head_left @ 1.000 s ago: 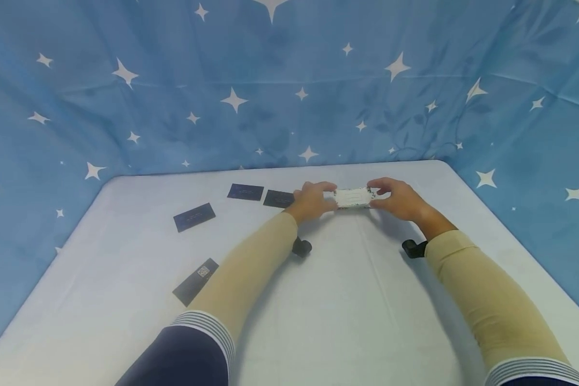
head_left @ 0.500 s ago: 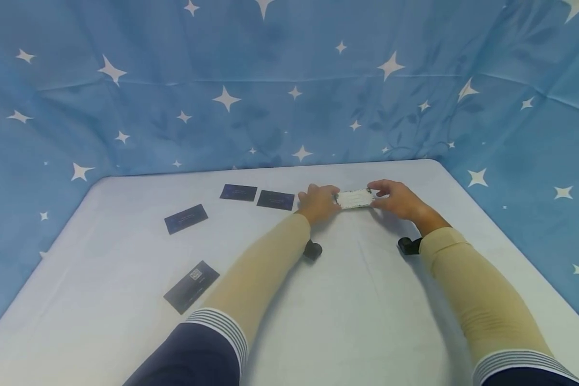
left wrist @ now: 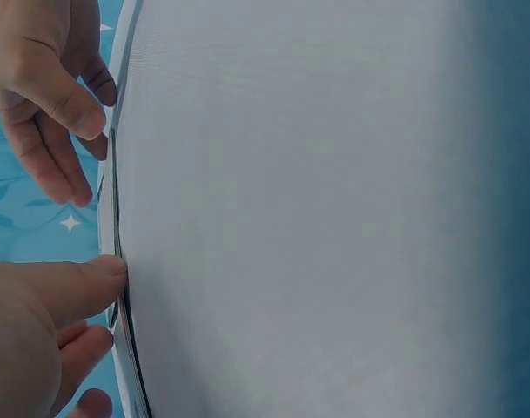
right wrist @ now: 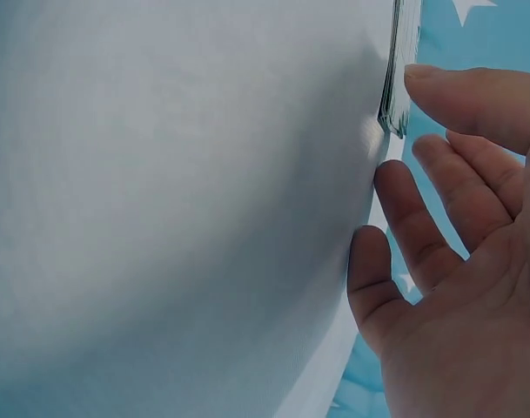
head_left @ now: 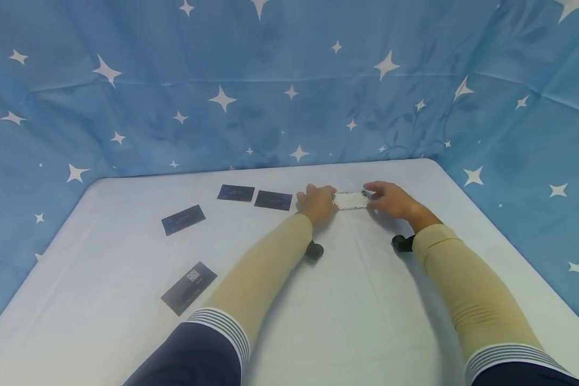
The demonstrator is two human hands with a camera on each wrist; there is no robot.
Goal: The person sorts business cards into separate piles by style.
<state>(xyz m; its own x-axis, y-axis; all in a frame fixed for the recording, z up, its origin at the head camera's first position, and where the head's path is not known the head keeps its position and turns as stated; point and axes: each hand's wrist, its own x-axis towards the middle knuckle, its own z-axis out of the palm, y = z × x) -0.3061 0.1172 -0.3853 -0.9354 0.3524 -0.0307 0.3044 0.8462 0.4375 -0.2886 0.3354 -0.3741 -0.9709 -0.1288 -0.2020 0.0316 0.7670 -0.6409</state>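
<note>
A small stack of white cards with a green leafy border (head_left: 351, 200) is near the far side of the table, between both hands. My left hand (head_left: 318, 204) holds its left end, the thumb along the near edge and a finger at the far corner. The right hand (head_left: 393, 200) is at the right end with fingers spread and relaxed. In the right wrist view its thumb (right wrist: 473, 100) is close beside the end of the card stack (right wrist: 399, 74); whether it touches I cannot tell. The left wrist view shows the left thumb (left wrist: 82, 283) against the stack's edge.
Left of the hands, dark cards lie apart on the white table (head_left: 347, 321): two at the back (head_left: 236, 193) (head_left: 273, 200), one tilted further left (head_left: 183, 220), and one with a printed square code (head_left: 189, 288) nearer. A blue star-patterned curtain (head_left: 251, 123) hangs behind.
The right hand has loosened from the white cards, which now appear lower on the table. The left arm has shifted right relative to the dark cards, uncovering two of them. The head view has turned slightly.
</note>
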